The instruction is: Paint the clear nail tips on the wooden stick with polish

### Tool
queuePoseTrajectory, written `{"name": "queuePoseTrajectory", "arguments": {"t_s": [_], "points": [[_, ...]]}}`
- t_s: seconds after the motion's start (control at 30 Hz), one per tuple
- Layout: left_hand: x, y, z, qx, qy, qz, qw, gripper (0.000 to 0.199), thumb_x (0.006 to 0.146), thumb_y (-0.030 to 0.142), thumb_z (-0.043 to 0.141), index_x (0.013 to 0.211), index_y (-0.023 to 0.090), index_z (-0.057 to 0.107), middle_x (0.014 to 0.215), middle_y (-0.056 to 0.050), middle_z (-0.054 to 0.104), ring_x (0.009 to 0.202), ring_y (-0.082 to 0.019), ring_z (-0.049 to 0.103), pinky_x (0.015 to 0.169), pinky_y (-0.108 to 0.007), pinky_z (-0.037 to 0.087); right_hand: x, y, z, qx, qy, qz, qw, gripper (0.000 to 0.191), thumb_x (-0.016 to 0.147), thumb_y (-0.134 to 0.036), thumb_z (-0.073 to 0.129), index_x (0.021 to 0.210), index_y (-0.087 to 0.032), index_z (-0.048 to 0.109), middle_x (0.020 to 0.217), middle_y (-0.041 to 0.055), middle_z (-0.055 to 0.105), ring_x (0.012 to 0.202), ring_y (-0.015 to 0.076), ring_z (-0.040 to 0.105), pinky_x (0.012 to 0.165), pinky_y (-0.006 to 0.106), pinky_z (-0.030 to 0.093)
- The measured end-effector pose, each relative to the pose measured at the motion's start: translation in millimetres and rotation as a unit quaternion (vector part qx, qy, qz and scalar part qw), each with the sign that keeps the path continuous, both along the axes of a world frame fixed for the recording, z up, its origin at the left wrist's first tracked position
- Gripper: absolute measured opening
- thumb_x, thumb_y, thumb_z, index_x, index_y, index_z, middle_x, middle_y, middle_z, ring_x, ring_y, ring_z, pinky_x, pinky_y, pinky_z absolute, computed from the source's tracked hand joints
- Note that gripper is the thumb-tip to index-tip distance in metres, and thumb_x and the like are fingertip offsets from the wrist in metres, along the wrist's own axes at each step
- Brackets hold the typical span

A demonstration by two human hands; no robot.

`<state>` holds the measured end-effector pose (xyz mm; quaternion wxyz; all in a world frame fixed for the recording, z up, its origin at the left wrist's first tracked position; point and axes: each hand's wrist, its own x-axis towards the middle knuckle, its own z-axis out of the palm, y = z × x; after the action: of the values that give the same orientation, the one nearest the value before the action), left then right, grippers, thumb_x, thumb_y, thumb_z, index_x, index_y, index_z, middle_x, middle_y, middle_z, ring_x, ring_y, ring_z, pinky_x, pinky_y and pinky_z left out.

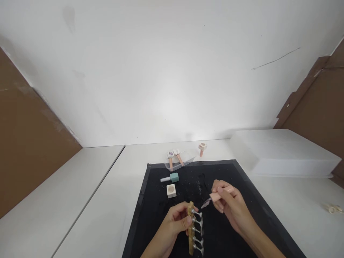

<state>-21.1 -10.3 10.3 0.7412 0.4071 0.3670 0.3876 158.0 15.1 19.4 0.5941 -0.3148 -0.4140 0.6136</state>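
My left hand (174, 225) grips a narrow wooden nail-tip stand (190, 229), thumb on its near face. Several metal pegs stick out of its right side, each carrying a pale nail tip (200, 231). My right hand (228, 204) pinches a nail polish brush (215, 196) by its pink cap handle. The brush's dark, wet-looking bristles point down and left, just short of the topmost nail tip; a small gap seems to show between them. A squarish white polish bottle (171, 191) stands up and left of my left hand, with no cap visible on it.
A black mat (158, 208) covers the middle of the white table. A green polish bottle (174, 177) lies on it. Pink-capped bottles (170, 155) rest on clear plastic behind; another pink-capped bottle (202, 146) is further right. A white box (285, 154) and small beige rings (331, 209) lie right.
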Motion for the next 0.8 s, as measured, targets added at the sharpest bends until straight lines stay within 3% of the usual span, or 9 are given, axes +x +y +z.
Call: {"name": "queuePoseTrajectory", "arguments": {"t_s": [0.2,0.43,0.8], "points": [[-1.5,1.7,-0.9,-0.034,-0.024,0.020,0.999,0.025,0.073,0.034,0.062,0.089,0.015,0.063,0.067,0.001,0.048,0.058,-0.008,0.041,0.056,-0.023,0.030,-1.8,-0.7,-1.5,0.003,-0.010,0.022,1.000,0.024,0.080,-0.035,0.062,0.067,-0.015,0.060,0.050,-0.0061,0.040,0.039,0.0039,0.032,0.040,0.019,0.024],[1.2,1.3,1.9,-0.097,-0.044,0.020,0.994,0.032,0.074,0.036,0.060,0.100,0.016,0.062,0.069,0.001,0.051,0.056,-0.007,0.044,0.051,-0.022,0.030,-8.7,-1.5,-8.1,-0.003,-0.033,0.037,0.999,0.022,0.079,-0.037,0.062,0.072,-0.016,0.060,0.053,-0.0061,0.041,0.040,0.0040,0.032,0.039,0.019,0.025],[-2.2,0.0,-0.1,-0.146,-0.087,0.034,0.985,0.024,0.078,0.032,0.057,0.089,0.013,0.066,0.079,-0.004,0.058,0.069,-0.012,0.055,0.060,-0.024,0.041,-8.3,-0.8,-12.0,0.034,-0.087,0.051,0.994,0.022,0.081,-0.036,0.059,0.072,-0.017,0.062,0.059,-0.0052,0.040,0.041,0.0040,0.033,0.038,0.019,0.024]]}}
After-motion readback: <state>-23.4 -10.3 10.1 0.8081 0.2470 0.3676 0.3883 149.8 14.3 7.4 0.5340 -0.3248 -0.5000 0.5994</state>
